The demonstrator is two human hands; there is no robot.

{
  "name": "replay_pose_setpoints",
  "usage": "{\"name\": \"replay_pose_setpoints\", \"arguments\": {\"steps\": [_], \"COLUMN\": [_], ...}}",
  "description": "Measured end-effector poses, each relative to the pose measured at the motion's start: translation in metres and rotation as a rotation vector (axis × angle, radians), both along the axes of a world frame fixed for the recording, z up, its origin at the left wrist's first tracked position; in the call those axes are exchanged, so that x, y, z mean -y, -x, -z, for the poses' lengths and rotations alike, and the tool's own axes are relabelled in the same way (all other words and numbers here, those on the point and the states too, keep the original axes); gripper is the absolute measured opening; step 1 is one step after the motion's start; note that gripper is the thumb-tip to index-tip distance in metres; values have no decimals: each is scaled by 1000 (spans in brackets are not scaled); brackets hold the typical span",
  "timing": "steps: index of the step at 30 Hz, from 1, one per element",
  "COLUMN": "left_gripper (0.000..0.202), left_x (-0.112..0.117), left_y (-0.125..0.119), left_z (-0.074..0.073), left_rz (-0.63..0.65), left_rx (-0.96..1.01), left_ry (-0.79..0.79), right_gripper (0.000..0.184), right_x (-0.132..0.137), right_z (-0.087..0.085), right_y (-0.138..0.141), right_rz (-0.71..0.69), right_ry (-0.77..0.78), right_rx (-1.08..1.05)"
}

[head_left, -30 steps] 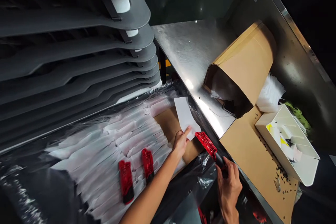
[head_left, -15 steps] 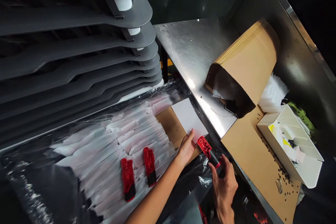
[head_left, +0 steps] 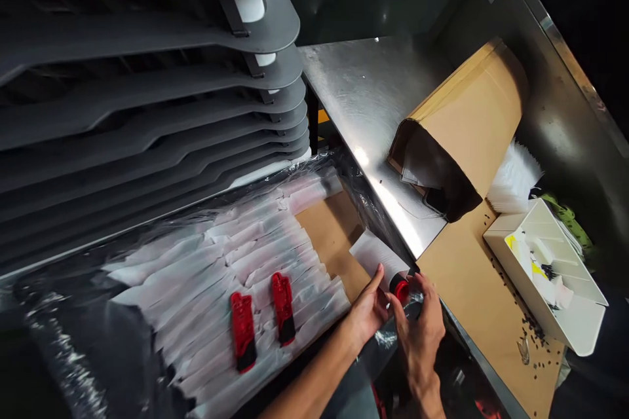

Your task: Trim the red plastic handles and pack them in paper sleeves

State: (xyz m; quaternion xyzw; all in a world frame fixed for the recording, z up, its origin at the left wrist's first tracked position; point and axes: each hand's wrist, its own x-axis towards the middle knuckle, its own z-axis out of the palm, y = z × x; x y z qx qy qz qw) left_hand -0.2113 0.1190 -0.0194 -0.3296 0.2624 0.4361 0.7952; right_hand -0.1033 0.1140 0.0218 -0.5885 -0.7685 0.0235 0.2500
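Observation:
My left hand (head_left: 369, 306) pinches a white paper sleeve (head_left: 376, 254) near the front edge of the steel table. My right hand (head_left: 422, 324) grips a red and black plastic part (head_left: 400, 289), whose end is mostly inside the sleeve's opening. The two hands touch each other around it. Two more red parts (head_left: 243, 330) (head_left: 284, 307) lie side by side on rows of white paper-wrapped pieces (head_left: 236, 262) in a box lined with clear plastic film. A bare patch of brown cardboard (head_left: 331, 236) shows at the box's right end.
A rack of dark grey trays (head_left: 147, 91) stands over the box at the left. On the steel table (head_left: 363, 91) lies an open brown paper bag (head_left: 457, 124), a stack of white sleeves (head_left: 514, 177) and a white bin (head_left: 550, 262) with small items. Dark crumbs dot the cardboard sheet (head_left: 472, 294).
The left hand brought the white sleeve down and toward me to meet the right hand. The red part went from lying exposed to being mostly inside the sleeve.

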Motion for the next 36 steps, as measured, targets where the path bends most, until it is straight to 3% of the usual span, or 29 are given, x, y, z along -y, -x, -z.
{"name": "replay_pose_setpoints", "arguments": {"steps": [3, 5, 9, 13, 17, 19, 25, 28, 31, 34, 36], "left_gripper": [27, 26, 23, 20, 43, 48, 22, 12, 10, 6, 15], "left_x": [1, 2, 5, 11, 16, 17, 15, -1, -37, -80, -104], "left_y": [5, 7, 9, 10, 16, 18, 14, 21, 43, 70, 84], "left_z": [-2, -3, -4, -6, -4, -1, 15, 29, 52, 78, 94], "left_rz": [-27, -37, -48, -51, -29, -11, 37, -88, -283, -416, -462], "left_rx": [11, 11, 9, 8, 120, 150, 42, -58, -202, -314, -370], "left_ry": [29, 50, 61, 28, -79, -55, 93, 163, 262, 354, 405], "right_gripper": [39, 43, 44, 36, 32, 30, 24, 27, 34, 35, 39], "right_x": [-15, -27, -47, -55, -54, -52, -49, -49, -41, -24, -11], "right_z": [-18, -26, -25, -22, -31, -38, -41, -33, -21, -2, 12], "right_y": [-4, -8, -11, -8, -4, -2, -4, -14, -28, -38, -42], "right_rz": [49, 80, 13, -99, -226, -297, -404, -299, -193, -220, -233], "right_ry": [207, 345, 533, 527, 518, 525, 515, 433, 397, 409, 396], "right_rx": [-139, -152, -68, -26, 44, 83, 3, -89, -144, -152, -153]}}
